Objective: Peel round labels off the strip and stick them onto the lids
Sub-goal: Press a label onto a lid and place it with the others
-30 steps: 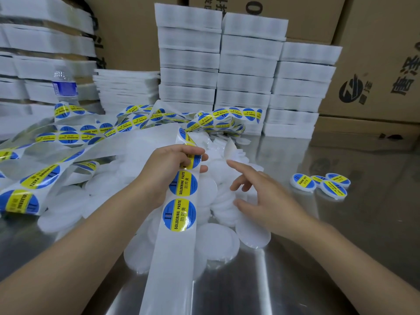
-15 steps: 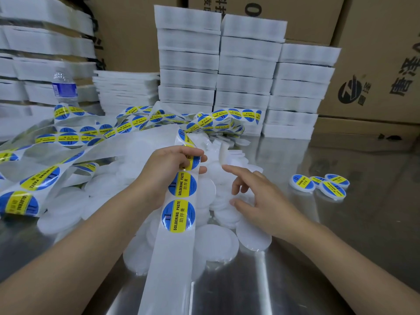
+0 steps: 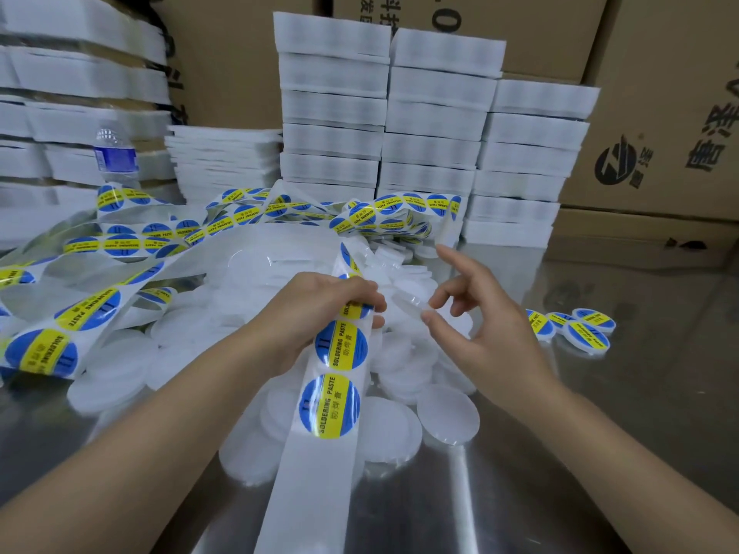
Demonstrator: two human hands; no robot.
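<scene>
- Well, left hand (image 3: 316,309) grips the label strip (image 3: 332,393); right hand (image 3: 480,329) pinches a translucent lid (image 3: 406,303) just beside it.
- Risk: such a light fingertip pinch could drop it.

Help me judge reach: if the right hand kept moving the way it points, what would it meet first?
Probably the left hand, gripping the label strip just ahead of the right hand. The clear lid it seems to pinch would touch first; depth is unclear.
</scene>
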